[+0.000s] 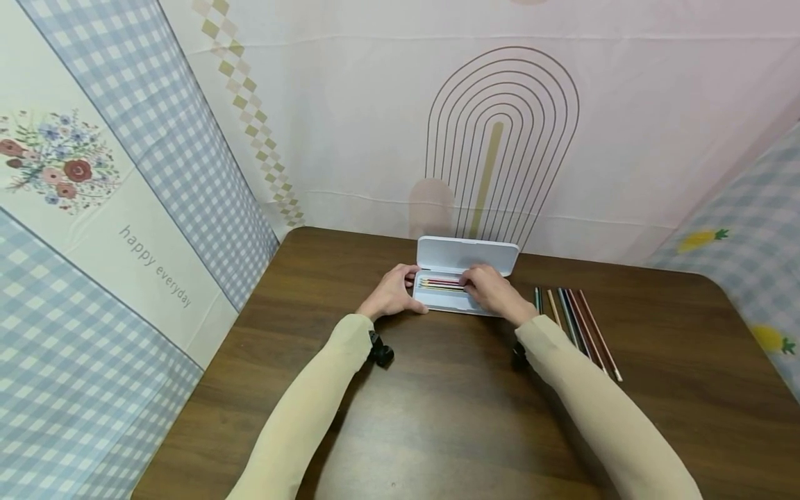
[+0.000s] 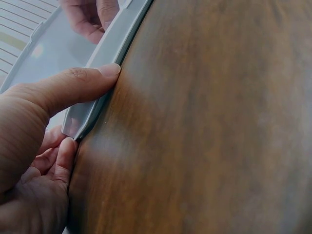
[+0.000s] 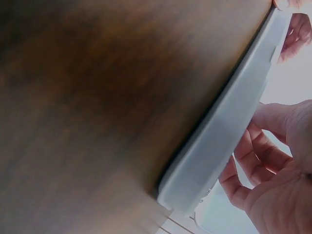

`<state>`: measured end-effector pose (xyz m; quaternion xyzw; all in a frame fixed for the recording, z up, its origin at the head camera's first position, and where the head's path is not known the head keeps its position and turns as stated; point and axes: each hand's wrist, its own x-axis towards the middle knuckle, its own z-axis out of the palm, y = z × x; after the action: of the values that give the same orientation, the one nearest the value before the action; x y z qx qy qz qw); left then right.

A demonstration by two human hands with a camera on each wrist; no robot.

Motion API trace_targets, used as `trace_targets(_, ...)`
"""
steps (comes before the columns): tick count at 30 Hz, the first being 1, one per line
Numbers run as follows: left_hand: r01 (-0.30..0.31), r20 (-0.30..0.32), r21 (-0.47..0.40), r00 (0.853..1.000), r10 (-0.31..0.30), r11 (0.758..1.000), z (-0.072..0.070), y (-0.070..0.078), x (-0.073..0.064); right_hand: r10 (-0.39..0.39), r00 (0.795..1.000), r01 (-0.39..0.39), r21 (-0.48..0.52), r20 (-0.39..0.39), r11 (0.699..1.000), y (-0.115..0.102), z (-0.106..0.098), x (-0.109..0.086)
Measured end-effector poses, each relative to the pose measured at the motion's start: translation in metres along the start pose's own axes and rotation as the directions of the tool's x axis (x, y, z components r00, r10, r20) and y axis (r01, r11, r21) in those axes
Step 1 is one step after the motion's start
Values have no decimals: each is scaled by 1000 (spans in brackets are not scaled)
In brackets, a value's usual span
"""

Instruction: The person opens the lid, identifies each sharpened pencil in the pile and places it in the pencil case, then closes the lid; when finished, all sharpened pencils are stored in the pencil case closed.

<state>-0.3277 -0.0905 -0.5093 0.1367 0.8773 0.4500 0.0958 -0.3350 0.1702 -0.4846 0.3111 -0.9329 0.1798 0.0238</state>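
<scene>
An open white pencil case (image 1: pixel 446 300) lies near the table's back edge, its lid (image 1: pixel 465 253) raised behind it. Several colored pencils (image 1: pixel 440 284) lie side by side in its tray, tips to the left. My left hand (image 1: pixel 392 292) grips the case's left end; in the left wrist view the thumb (image 2: pixel 83 87) presses the front wall and other fingers curl at the corner. Inside the tray's right part is my right hand (image 1: pixel 490 288), fingers bent over the pencils' right ends. Whether it pinches a pencil is hidden in the head and right wrist views.
More colored pencils (image 1: pixel 587 326) lie in a loose row on the brown table (image 1: pixel 425 417), right of the case and partly behind the right forearm. A patterned cloth (image 1: pixel 350 139) hangs behind the table, with checked cloth at both sides.
</scene>
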Motion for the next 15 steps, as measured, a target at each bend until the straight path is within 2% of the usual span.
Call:
trace_targets(9,5,-1,2,1000,-5,1000,0,1,-1,31,999,-32,44,36,999,1,-3,2)
trace_targets(15,8,-1,-6,1000,-8,1000,0,1,-1,17,999,-19,40,32,999,1,-4,1)
